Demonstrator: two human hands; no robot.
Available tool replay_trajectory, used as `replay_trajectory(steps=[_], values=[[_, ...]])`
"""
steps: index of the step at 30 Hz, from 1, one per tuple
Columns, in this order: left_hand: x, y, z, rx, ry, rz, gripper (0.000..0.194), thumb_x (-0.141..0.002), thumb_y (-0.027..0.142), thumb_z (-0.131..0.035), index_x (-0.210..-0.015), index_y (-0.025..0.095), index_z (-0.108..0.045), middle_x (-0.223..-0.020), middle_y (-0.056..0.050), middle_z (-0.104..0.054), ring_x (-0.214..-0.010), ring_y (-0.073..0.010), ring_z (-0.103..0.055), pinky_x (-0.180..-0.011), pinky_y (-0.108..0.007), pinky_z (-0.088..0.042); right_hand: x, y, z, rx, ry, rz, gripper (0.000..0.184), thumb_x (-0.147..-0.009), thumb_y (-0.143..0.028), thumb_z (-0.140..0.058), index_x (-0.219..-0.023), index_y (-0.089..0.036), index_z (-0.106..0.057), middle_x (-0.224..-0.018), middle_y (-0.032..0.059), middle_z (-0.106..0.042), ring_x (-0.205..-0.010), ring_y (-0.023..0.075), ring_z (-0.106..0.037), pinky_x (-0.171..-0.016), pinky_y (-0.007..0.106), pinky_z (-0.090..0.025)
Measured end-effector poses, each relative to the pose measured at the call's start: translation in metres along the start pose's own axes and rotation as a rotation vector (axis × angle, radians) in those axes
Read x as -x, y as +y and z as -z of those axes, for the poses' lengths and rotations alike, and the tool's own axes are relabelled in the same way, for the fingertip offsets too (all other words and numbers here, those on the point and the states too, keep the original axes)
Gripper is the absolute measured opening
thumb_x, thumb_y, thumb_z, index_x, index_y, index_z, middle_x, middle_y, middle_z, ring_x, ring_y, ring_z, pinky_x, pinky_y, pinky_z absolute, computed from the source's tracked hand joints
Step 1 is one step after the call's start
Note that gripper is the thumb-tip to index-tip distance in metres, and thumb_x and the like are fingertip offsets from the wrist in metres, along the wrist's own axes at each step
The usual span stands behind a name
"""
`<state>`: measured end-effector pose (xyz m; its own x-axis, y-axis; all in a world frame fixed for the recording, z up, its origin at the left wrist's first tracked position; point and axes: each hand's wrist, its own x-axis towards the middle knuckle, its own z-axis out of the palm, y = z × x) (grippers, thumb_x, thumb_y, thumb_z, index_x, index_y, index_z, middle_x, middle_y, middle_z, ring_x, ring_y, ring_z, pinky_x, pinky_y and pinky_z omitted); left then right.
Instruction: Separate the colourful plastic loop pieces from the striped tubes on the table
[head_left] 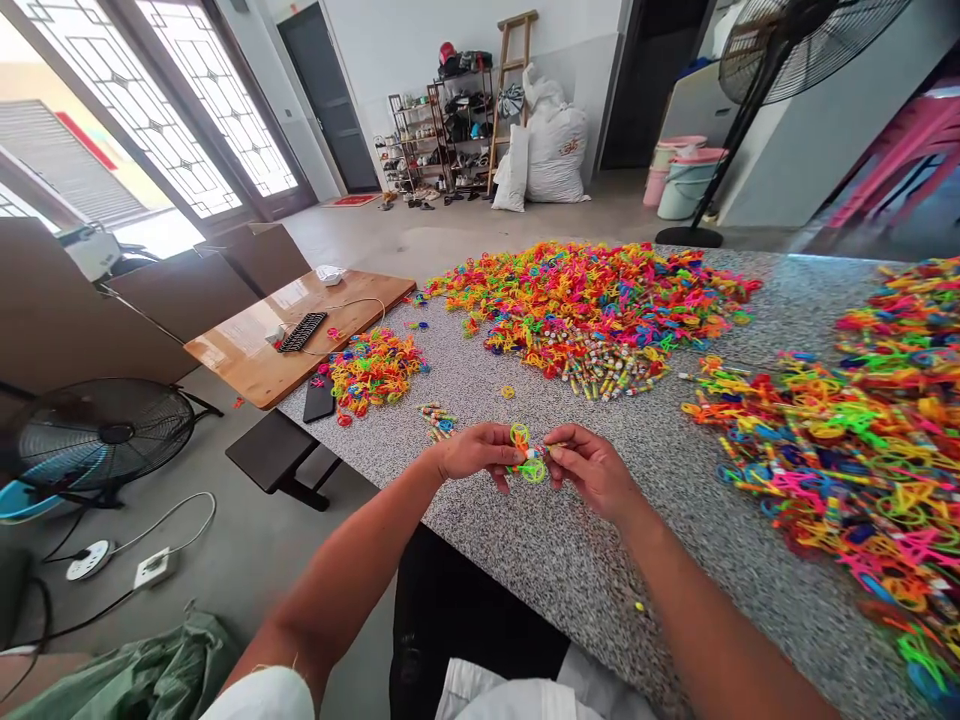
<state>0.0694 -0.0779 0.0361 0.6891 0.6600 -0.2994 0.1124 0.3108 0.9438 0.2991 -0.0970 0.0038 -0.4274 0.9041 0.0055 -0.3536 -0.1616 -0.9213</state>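
Over the near edge of the speckled stone table [487, 520], both hands meet around a small plastic piece. My left hand [480, 452] pinches a plastic piece with yellow and green loops [533, 470] and an orange middle. My right hand [589, 465] is closed at the fingertips on a small, thin part beside it, mostly hidden by the fingers. Just beyond the left wrist lie a few short printed sticks [437, 420]. A single yellow ring [508, 392] rests on the stone ahead of the hands.
A large heap of coloured plastic pieces [585, 290] covers the far table, with printed tubes [611, 365] at its front. Another pile [847, 450] spreads along the right, and a smaller one [379, 370] sits left by a dark phone [319, 398]. A wooden table [255, 345] adjoins.
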Motion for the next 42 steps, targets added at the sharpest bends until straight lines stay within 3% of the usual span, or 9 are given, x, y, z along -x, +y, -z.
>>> replay_trajectory(steps=[13, 18, 21, 25, 27, 29, 32, 36, 42], values=[[-0.006, -0.012, -0.010, -0.161, -0.001, 0.023, 0.041, -0.080, 0.053, -0.075, -0.091, 0.015, -0.063, -0.080, 0.000, -0.062, -0.072, -0.0117, -0.064, -0.070, -0.028, -0.061, 0.019, -0.018, 0.010, 0.798, -0.117, 0.221, 0.016, -0.096, -0.027, -0.056, -0.108, -0.025, -0.065, -0.087, 0.0016, -0.070, -0.075, 0.0167, -0.067, -0.071, 0.030, -0.054], [-0.015, -0.020, -0.011, -0.243, 0.007, 0.074, 0.038, -0.087, 0.051, -0.066, -0.103, 0.017, -0.064, -0.084, -0.002, -0.064, -0.072, -0.0134, -0.065, -0.068, -0.029, -0.059, 0.026, -0.003, 0.015, 0.877, 0.009, 0.210, 0.017, -0.095, -0.032, -0.056, -0.105, -0.023, -0.067, -0.089, 0.0030, -0.071, -0.077, 0.0174, -0.066, -0.072, 0.030, -0.052], [-0.007, -0.010, 0.019, -0.455, 0.233, 0.030, 0.045, -0.092, 0.043, -0.060, -0.132, 0.022, -0.057, -0.106, -0.007, -0.070, -0.086, -0.0168, -0.068, -0.078, -0.033, -0.058, 0.028, -0.010, 0.045, 0.812, 0.260, 0.113, 0.021, -0.089, -0.039, -0.064, -0.099, -0.022, -0.069, -0.071, 0.0002, -0.066, -0.063, 0.0164, -0.062, -0.060, 0.028, -0.050], [0.022, -0.003, 0.090, -0.985, 0.857, 0.187, 0.042, -0.095, 0.035, -0.053, -0.132, 0.018, -0.061, -0.124, -0.014, -0.067, -0.115, -0.0255, -0.063, -0.103, -0.040, -0.048, 0.026, -0.044, 0.123, 0.407, 0.977, 0.340, 0.019, -0.079, -0.036, -0.070, -0.094, -0.023, -0.069, -0.078, 0.0004, -0.067, -0.054, 0.0135, -0.056, -0.053, 0.028, -0.049], [0.037, -0.012, 0.118, -1.177, 0.905, 0.358, 0.047, -0.092, 0.039, -0.058, -0.133, 0.017, -0.062, -0.138, -0.017, -0.060, -0.131, -0.0319, -0.054, -0.112, -0.045, -0.040, 0.020, -0.058, 0.156, 0.125, 1.176, 0.435, 0.011, -0.080, -0.033, -0.065, -0.088, -0.025, -0.066, -0.087, 0.0010, -0.070, -0.054, 0.0112, -0.055, -0.052, 0.026, -0.049], [0.045, -0.029, 0.131, -1.268, 0.813, 0.423, 0.057, -0.091, 0.050, -0.059, -0.140, 0.022, -0.058, -0.147, -0.016, -0.053, -0.141, -0.0344, -0.045, -0.116, -0.046, -0.036, 0.010, -0.060, 0.170, 0.042, 1.248, 0.419, 0.010, -0.078, -0.031, -0.063, -0.086, -0.025, -0.064, -0.090, 0.0013, -0.071, -0.053, 0.0107, -0.056, -0.049, 0.025, -0.049], [0.043, -0.061, 0.122, -1.317, 0.733, 0.353, 0.074, -0.090, 0.065, -0.055, -0.152, 0.026, -0.045, -0.160, -0.016, -0.038, -0.151, -0.0368, -0.030, -0.119, -0.050, -0.029, -0.020, -0.044, 0.148, 0.310, 1.024, 0.190, 0.023, -0.077, -0.034, -0.064, -0.097, -0.023, -0.067, -0.091, 0.0048, -0.074, -0.052, 0.0141, -0.061, -0.046, 0.027, -0.051], [0.023, -0.086, 0.089, -1.350, 0.860, 0.243, 0.068, -0.097, 0.062, -0.041, -0.154, 0.024, -0.042, -0.163, -0.015, -0.034, -0.152, -0.0350, -0.025, -0.122, -0.056, -0.021, -0.085, -0.018, 0.094, 1.238, 0.603, -0.137, 0.027, -0.092, -0.029, -0.050, -0.104, -0.020, -0.073, -0.096, 0.0089, -0.077, -0.081, 0.0203, -0.072, -0.072, 0.029, -0.054], [0.000, -0.080, 0.065, -1.307, 0.855, 0.095, 0.052, -0.099, 0.051, -0.045, -0.144, 0.026, -0.055, -0.159, -0.013, -0.040, -0.150, -0.0350, -0.029, -0.121, -0.060, -0.023, -0.164, -0.006, 0.072, 1.472, 0.537, -0.271, 0.033, -0.093, -0.037, -0.058, -0.110, -0.014, -0.074, -0.110, 0.0209, -0.073, -0.106, 0.0319, -0.068, -0.086, 0.037, -0.049]])
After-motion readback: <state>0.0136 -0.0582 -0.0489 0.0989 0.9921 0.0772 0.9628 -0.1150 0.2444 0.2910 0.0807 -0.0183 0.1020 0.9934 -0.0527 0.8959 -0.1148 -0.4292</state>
